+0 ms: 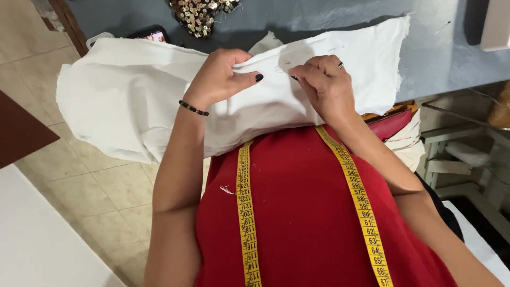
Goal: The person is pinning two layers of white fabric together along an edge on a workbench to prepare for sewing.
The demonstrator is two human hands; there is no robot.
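Observation:
A large piece of white cloth (127, 90) lies over the edge of a grey-blue table (441, 48) and hangs down toward me. My left hand (220, 77) pinches a fold of the cloth between thumb and fingers; it wears a black bead bracelet. My right hand (324, 82), with a ring, pinches the same fold a little to the right, fingertips close to the left thumb. A thin pin with a red mark shows in the cloth between the two hands. A yellow measuring tape (247, 223) hangs around my neck over a red top.
A patch of gold sequinned fabric (202, 13) lies at the table's far edge, with a phone (151, 34) beside it. Red and cream cloth pieces (398, 127) are stacked under the table at the right. Tiled floor lies to the left, a white surface (37, 239) at lower left.

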